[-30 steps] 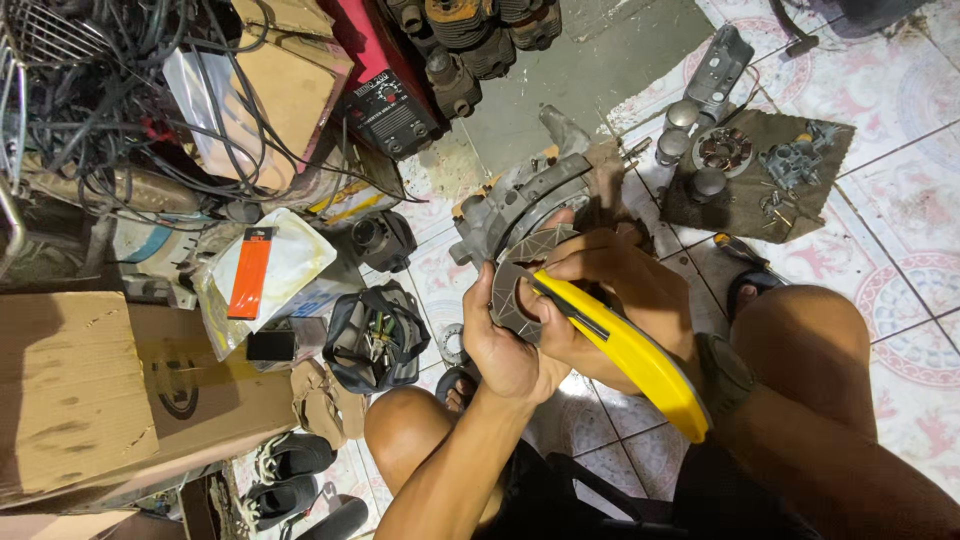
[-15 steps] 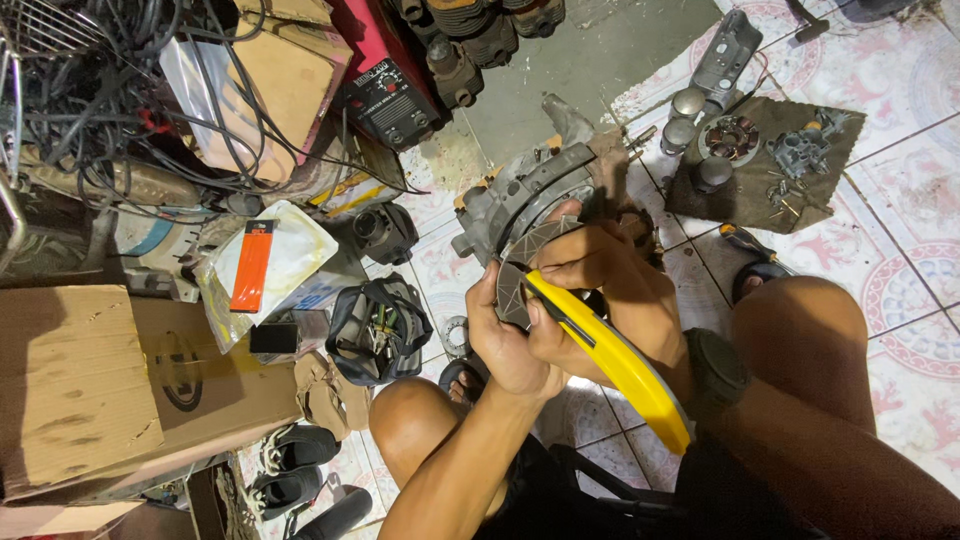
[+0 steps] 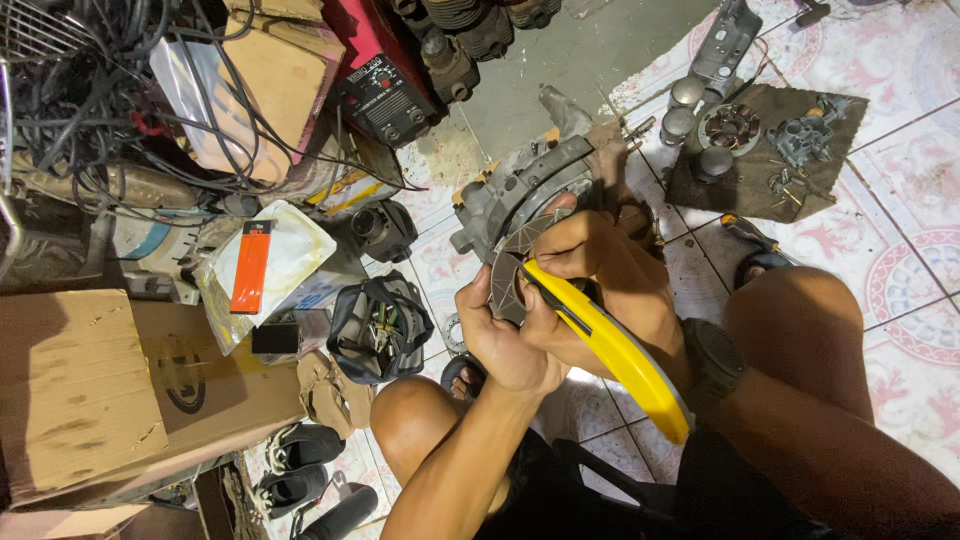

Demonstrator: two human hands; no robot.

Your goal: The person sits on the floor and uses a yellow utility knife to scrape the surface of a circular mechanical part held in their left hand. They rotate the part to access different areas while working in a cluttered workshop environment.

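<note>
Seated person on a tiled floor (image 3: 900,250), knees apart, seen from above. The left hand (image 3: 505,340) is curled closed around the edge of a round grey metal disc (image 3: 510,265), held upright between the knees just in front of a grey engine casing (image 3: 520,190). The right hand (image 3: 600,260), fingers bent shut, grips a yellow-handled tool (image 3: 610,350) whose dark tip lies against the disc; a dark wristwatch (image 3: 712,358) sits on that wrist. Beyond, a dark cloth (image 3: 760,170) carries small engine parts. To the left: a cardboard box (image 3: 90,390), an open tool bag (image 3: 380,325), tangled cables (image 3: 100,90).
</note>
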